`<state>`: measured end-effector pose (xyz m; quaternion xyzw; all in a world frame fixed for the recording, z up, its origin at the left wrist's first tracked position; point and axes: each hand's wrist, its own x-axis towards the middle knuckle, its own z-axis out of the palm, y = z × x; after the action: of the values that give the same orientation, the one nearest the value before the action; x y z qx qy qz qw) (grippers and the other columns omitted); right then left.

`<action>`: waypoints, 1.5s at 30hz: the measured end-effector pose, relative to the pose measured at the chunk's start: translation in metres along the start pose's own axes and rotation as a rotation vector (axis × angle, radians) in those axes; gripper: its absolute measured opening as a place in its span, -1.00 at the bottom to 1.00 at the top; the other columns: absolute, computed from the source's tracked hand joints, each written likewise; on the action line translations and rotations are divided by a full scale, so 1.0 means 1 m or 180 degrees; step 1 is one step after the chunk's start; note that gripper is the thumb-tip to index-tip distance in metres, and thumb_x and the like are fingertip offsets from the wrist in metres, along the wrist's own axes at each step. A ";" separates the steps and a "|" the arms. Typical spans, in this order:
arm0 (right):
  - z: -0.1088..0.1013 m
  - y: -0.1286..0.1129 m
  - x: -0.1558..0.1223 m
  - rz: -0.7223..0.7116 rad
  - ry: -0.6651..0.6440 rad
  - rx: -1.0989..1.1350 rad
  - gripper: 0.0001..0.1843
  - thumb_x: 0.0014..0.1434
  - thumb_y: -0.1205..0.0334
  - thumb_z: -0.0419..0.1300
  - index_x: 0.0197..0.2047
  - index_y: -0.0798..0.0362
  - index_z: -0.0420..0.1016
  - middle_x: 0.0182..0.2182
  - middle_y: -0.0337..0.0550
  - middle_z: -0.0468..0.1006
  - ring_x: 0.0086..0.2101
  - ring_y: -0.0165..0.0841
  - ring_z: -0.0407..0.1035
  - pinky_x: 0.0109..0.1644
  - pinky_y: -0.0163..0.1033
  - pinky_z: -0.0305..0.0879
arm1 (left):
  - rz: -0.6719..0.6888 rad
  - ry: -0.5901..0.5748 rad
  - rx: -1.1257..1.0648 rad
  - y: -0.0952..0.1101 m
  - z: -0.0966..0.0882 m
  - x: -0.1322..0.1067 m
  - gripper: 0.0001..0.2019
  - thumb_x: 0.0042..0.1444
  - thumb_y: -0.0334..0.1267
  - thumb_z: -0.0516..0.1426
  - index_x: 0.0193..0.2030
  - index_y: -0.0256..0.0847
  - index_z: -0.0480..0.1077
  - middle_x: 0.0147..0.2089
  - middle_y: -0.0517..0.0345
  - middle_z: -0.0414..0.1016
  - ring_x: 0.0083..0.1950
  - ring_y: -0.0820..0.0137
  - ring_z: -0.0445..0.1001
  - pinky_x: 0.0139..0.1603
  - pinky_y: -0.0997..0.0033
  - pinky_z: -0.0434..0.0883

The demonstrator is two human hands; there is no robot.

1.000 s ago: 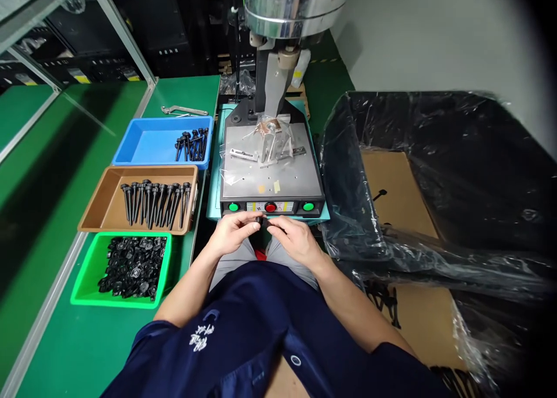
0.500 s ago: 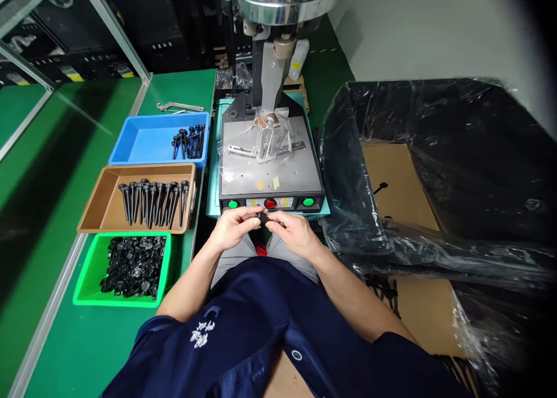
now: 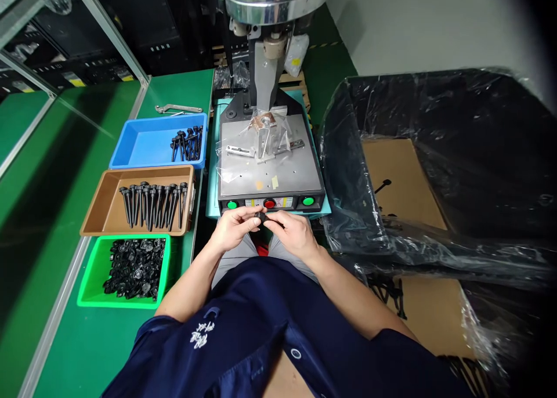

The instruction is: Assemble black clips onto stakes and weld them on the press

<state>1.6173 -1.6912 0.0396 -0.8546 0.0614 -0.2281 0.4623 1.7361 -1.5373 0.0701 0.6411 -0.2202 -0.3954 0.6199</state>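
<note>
– Two hands meet at centre frame, just below the machine's front panel (image 3: 270, 203). Condition?

– Left hand (image 3: 232, 228) and right hand (image 3: 290, 232) both have their fingertips pinched on one small black part (image 3: 262, 217), held between them above the lap. Its exact shape is too small to tell.

– Surroundings, left of frame?

– Three trays on the green worktop (image 3: 87, 340), in a column. Blue tray (image 3: 143, 145), uppermost: a small cluster of black pins at its right end. Brown tray (image 3: 104, 212), middle: a row of black pins (image 3: 154, 203). Green tray (image 3: 89, 282), lowest: a heap of small black pieces (image 3: 133, 268).

– Machine?

– Metal plate (image 3: 270, 169) with a fixture (image 3: 264, 132) under clear film, below the press head. Two green buttons flank a red one on the panel.

– Right of frame?

– Cardboard box (image 3: 402, 180) lined with black plastic; one black part lies inside.
</note>
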 end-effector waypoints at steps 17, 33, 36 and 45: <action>0.020 0.029 0.000 0.1427 0.0257 0.2300 -0.63 0.15 -0.14 0.26 -0.35 0.00 0.37 -0.62 -0.34 0.31 -0.59 -0.45 0.19 -0.53 -0.31 0.13 | 0.0619 -0.0136 0.1151 -0.018 0.031 0.018 -0.40 0.24 -0.09 0.17 0.40 -0.05 0.21 0.28 -0.01 0.43 0.24 0.15 0.42 0.31 0.12 0.30; 0.022 0.083 0.084 0.1907 0.0473 0.3501 -0.61 -0.05 -0.02 0.39 -0.26 0.02 0.41 -0.22 -0.13 0.57 -0.35 -0.39 0.45 -0.47 -0.39 0.32 | -0.0733 0.1103 -0.2618 -0.031 0.012 0.151 -0.89 0.20 -0.47 0.08 -0.25 -0.33 0.44 -0.21 -0.05 0.55 -0.25 0.38 0.55 -0.15 0.39 0.51; 0.024 0.082 0.102 0.1666 0.0173 0.4104 -0.64 0.04 -0.11 0.28 -0.28 -0.02 0.38 -0.17 -0.02 0.56 -0.23 -0.24 0.47 -0.43 -0.26 0.40 | -0.0775 0.1010 -0.2910 -0.031 0.009 0.155 -0.84 0.23 -0.43 0.01 -0.24 -0.36 0.42 -0.29 -0.07 0.53 -0.30 0.35 0.54 -0.22 0.34 0.52; 0.001 0.097 0.120 0.1094 0.0953 0.5162 -0.78 0.11 -0.03 0.25 -0.28 -0.07 0.51 -0.01 -0.13 0.56 -0.15 -0.31 0.42 -0.42 -0.34 0.29 | -0.0386 0.1436 -0.4103 -0.019 -0.004 0.157 -0.92 0.21 -0.41 0.10 -0.20 -0.30 0.42 -0.38 0.09 0.51 -0.33 0.43 0.55 -0.30 0.48 0.48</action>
<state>1.7343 -1.7831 -0.0006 -0.1972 0.0684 -0.2389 0.9483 1.8277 -1.6531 0.0145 0.2220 0.2299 -0.3383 0.8851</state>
